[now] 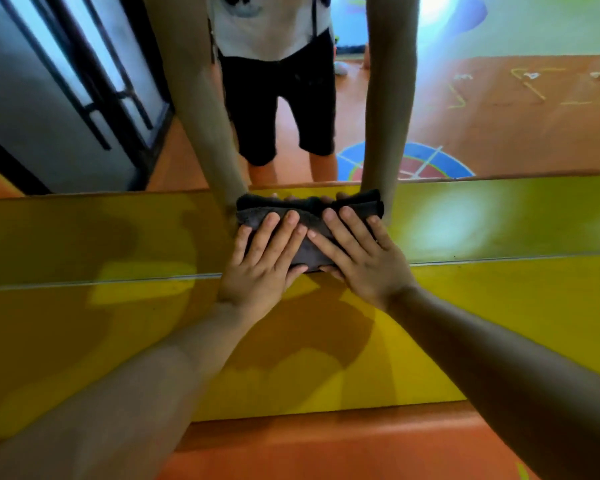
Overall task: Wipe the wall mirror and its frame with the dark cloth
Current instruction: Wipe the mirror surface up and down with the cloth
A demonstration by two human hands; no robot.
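Both hands, left [260, 261] and right [357, 258], are pressed flat, fingers spread, on cloth [309, 252] against mirror [482, 216], frame centre.

An orange floor [326, 448] runs along the near edge, meeting a yellow wall panel [499, 323] that spans the whole width. Reflected at the far left stands a dark-framed door [94, 84]. Farther right in the reflection, the orange ground carries a round blue and red target marking [426, 164], and yellow painted lines [530, 86] lie at the far right.
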